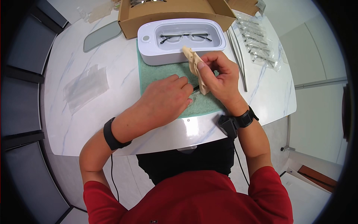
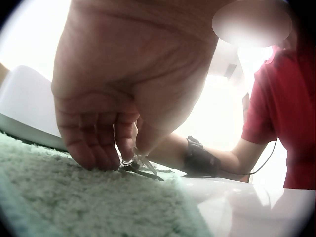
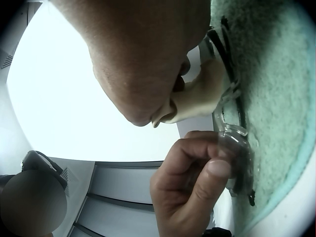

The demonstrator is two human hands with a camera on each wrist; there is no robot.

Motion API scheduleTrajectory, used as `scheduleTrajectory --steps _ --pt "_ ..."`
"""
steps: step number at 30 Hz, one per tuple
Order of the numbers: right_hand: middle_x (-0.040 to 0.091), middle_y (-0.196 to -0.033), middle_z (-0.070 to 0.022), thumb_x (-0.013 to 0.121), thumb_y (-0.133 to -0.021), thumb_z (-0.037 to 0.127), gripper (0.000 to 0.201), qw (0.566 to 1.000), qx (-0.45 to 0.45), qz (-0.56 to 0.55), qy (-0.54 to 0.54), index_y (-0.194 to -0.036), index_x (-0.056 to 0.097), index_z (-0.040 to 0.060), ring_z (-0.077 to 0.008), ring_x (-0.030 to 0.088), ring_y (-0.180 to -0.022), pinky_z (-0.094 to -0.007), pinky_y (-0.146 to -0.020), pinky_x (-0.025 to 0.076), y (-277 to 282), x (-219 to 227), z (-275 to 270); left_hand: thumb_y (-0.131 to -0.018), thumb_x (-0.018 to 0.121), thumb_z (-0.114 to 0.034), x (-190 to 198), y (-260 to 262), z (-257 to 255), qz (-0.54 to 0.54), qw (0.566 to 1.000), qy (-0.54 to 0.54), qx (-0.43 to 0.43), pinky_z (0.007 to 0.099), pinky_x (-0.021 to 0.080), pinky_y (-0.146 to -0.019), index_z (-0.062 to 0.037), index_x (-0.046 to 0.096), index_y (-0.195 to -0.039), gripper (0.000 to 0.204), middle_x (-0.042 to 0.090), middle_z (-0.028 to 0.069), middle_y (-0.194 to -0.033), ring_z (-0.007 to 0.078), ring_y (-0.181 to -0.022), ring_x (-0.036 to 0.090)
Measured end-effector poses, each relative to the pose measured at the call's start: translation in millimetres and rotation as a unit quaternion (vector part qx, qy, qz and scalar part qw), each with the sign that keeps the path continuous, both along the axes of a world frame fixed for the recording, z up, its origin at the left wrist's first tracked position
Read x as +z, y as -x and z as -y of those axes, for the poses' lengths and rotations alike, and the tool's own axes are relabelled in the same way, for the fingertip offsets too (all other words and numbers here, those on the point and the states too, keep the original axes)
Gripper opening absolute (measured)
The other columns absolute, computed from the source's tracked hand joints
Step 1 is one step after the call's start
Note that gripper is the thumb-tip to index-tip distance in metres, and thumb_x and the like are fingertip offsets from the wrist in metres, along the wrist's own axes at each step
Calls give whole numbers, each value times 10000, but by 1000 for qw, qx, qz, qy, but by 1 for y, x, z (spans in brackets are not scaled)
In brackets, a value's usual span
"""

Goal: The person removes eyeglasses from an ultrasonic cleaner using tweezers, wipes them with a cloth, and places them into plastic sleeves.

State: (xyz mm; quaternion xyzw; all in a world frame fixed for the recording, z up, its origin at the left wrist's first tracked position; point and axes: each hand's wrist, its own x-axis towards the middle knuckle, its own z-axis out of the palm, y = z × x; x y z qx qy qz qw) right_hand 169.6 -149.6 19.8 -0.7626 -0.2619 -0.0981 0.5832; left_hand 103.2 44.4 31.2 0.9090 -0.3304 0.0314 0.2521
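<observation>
My left hand (image 1: 164,97) is low over the green towel (image 1: 149,78), its thumb and fingers pinching a pair of glasses (image 3: 240,106) by one lens. The glasses have clear rims and dark temples and lie close against the towel; from above, the hands mostly hide them. A crumpled beige cleaning cloth (image 1: 194,66) hangs from my right hand (image 1: 223,76), pinched between thumb and fingers. In the right wrist view the cloth's lower end overlaps the glasses' far half. Just beyond the hands stands a white ultrasonic cleaner (image 1: 162,59), with another pair of glasses (image 1: 182,36) in its basin.
A cardboard box (image 1: 171,16) with glasses in it sits behind the cleaner. To the right lie metal tweezers (image 1: 238,61) and several bagged glasses (image 1: 261,44). On the left are a grey lid (image 1: 101,36) and clear plastic bags (image 1: 85,87).
</observation>
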Motion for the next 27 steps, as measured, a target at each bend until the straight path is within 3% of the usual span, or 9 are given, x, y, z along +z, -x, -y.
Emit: scheduleTrajectory --steps 27 --pt "713 -809 -44 723 -904 82 108 1000 11 -4 14 -947 670 -3 -83 645 -708 -239 -666 541 0 0 0 -875 700 -167 -2 1 1 -6 1000 7 4 417 509 -795 -42 596 -900 165 572 95 -927 287 -909 584"
